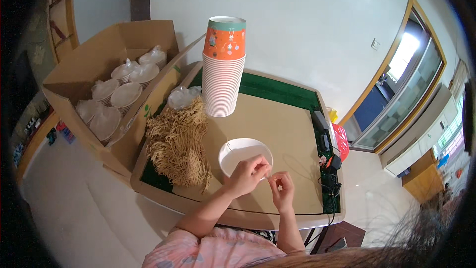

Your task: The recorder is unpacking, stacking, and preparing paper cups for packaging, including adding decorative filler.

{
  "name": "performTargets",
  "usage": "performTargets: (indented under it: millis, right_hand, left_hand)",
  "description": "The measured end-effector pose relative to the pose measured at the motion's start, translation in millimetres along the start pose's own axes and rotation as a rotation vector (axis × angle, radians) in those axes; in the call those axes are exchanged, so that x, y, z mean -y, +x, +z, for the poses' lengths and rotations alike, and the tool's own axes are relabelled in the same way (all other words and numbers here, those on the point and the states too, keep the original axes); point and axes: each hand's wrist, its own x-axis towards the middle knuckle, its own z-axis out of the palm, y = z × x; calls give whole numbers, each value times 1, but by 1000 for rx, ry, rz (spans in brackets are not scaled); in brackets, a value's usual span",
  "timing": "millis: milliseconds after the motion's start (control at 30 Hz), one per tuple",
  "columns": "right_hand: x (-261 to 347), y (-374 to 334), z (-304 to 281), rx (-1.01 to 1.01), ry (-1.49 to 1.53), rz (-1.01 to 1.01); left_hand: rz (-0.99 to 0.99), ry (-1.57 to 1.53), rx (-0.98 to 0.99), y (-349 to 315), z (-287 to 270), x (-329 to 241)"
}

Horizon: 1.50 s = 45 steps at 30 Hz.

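A wide white paper tub (244,150) stands mouth up on the tan board in front of me, and a thin tan cord shows at its far-left rim. At the tub's near-right rim, my left hand (248,174) is closed in a pinch. Just right of it, my right hand (282,191) pinches too, its fingertips almost meeting the left ones. Whatever lies between the fingertips is too small to make out. Left of the tub, a thick heap of tan cords (178,146) spills over the board. My left hand hides part of the tub's near side.
A tall stack of paper tubs (223,87), orange at the top, rises behind the cords beside a crumpled clear bag (183,98). An open cardboard box (74,119) at the left holds several bagged stacks. Black adapters and cables (331,183) lie along the table's right edge.
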Motion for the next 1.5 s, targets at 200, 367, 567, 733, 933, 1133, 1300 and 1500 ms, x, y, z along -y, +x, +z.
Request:
performTargets:
  millis: [200,367,567,733,933,1133,1300,1500]
  right_hand:
    - [-9,12,-17,83,-82,33]
    - [34,61,-16,205,-128,-223]
    - [-17,119,-13,275,-106,46]
    - [-86,142,-1,345,-207,293]
    - [-103,130,-11,901,-209,785]
    - [-104,191,-50,538,46,682]
    - [-136,231,-48,149,317,378]
    - [-199,195,-42,-94,323,303]
  left_hand:
    - [-41,-132,170,14,-9,5]
    - [99,-78,336,47,-17,-10]
    - [5,359,190,95,-52,7]
    - [-154,717,122,115,-92,112]
    - [-717,543,423,84,-102,153]
    - [-588,251,196,145,-66,104]
    - [1,356,-155,195,-33,182]
    - [22,283,-204,180,10,237]
